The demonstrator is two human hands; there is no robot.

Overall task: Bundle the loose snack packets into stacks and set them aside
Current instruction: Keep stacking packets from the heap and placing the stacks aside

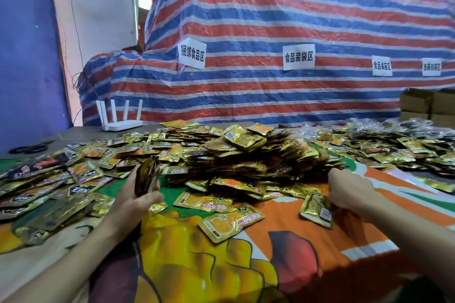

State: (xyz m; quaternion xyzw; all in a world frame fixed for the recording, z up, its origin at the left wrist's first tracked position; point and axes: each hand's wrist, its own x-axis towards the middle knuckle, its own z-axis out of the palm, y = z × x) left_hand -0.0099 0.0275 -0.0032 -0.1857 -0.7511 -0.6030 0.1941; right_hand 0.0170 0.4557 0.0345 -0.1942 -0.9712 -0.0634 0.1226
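Now gathering: left hand (138, 195) clamps a small stack (145, 177) upright beside the pile (246, 155)
Packets (229, 224) seem light, thin, slippery; pinch across flat sides. The right hand (350, 192) is curled by one packet (317, 209); whether it grips, I cannot tell. Bare table (283, 253) in front gives room for stacks

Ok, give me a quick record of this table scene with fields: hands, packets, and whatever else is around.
packets: loose gold pile heaped mid-table
left hand: holds a small stack of packets upright
right hand: curled at the pile's edge; grip unclear
surface: fruit-print cloth
back left: white router, scissors
behind: striped tarp with paper signs
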